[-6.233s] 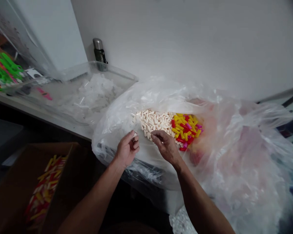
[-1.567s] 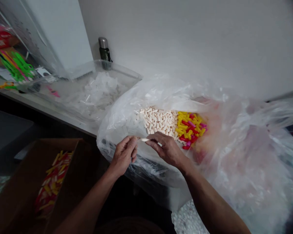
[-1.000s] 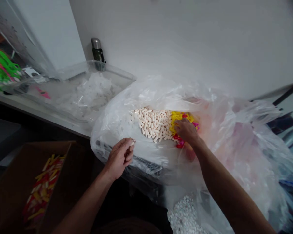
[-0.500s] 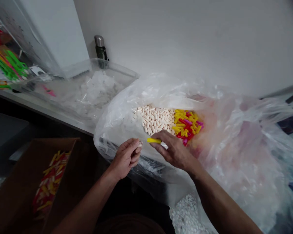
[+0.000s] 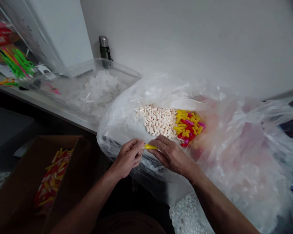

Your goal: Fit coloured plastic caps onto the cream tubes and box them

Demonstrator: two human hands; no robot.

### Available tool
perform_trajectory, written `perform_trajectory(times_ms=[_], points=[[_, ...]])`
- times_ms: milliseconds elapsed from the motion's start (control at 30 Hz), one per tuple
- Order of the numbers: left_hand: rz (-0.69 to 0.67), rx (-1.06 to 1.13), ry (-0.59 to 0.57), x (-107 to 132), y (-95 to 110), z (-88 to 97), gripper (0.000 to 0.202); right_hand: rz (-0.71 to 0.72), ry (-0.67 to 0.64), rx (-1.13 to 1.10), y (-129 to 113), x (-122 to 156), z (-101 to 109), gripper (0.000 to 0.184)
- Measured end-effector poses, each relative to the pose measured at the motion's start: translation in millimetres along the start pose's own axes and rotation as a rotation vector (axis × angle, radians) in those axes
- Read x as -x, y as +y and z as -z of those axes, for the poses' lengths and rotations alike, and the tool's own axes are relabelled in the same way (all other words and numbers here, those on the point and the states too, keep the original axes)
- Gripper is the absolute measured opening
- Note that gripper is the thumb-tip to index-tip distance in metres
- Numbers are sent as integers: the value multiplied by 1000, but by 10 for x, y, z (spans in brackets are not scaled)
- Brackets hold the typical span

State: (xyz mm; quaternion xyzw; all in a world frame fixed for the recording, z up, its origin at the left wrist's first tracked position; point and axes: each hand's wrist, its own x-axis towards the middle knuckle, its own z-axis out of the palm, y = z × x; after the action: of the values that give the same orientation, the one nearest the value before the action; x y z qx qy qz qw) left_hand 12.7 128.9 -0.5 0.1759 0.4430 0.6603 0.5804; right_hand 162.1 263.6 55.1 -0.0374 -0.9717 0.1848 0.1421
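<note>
A short yellow plastic tube (image 5: 151, 147) bridges the gap between my two hands. The thumb and fingers of my right hand (image 5: 169, 154) are around its right end. My left hand (image 5: 129, 157) is closed in a pinch, its fingertips against the tube's left end. A pale small piece is pinched there, mostly covered by the fingers. Just beyond my hands lies a pile of cream-white capsule-shaped pieces (image 5: 160, 121). To its right is a heap of yellow, red and pink plastic tubes (image 5: 189, 126). Both piles rest on a clear plastic bag (image 5: 122, 120).
At lower left stands a cardboard box (image 5: 17, 185) holding red, yellow and white pieces (image 5: 52, 177). A clear plastic tray (image 5: 127, 70) with whitish bits sits at back left, near a dark flask (image 5: 104, 48). Bright green plastic items (image 5: 20, 63) lie further left. Bunched plastic (image 5: 254, 156) fills the right.
My right hand has brought the yellow tube left and slightly down, up against the piece in my left fingertips. The gap between them has closed. The view has shifted slightly.
</note>
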Motion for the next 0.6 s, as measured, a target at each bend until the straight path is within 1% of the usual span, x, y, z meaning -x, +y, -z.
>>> perform_trajectory(times_ms=[133, 200, 333, 400, 433, 467, 500, 600], points=[[-122, -148, -18, 8, -49, 27, 33, -58, -22, -38, 2, 22, -31, 25], [-223, -258, -11, 23, -78, 47, 30, -116, -33, -132, -2, 31, -52, 29], [-435, -523, 25, 64, -118, 94, 25, -253, -71, -393, -33, 43, -84, 33], [-511, -613, 47, 80, -126, 111, 24, -313, -86, -473, -55, 47, -103, 37], [-525, -628, 59, 85, -128, 115, 24, -331, -80, -484, -64, 50, -116, 37], [-511, -619, 63, 89, -130, 117, 24, -327, -65, -467, -71, 53, -133, 36], [-466, -584, 58, 93, -133, 116, 25, -301, -40, -418, -74, 59, -154, 34], [-243, -356, 20, 103, -142, 106, 31, -151, 26, -175, -57, 83, -230, 25]])
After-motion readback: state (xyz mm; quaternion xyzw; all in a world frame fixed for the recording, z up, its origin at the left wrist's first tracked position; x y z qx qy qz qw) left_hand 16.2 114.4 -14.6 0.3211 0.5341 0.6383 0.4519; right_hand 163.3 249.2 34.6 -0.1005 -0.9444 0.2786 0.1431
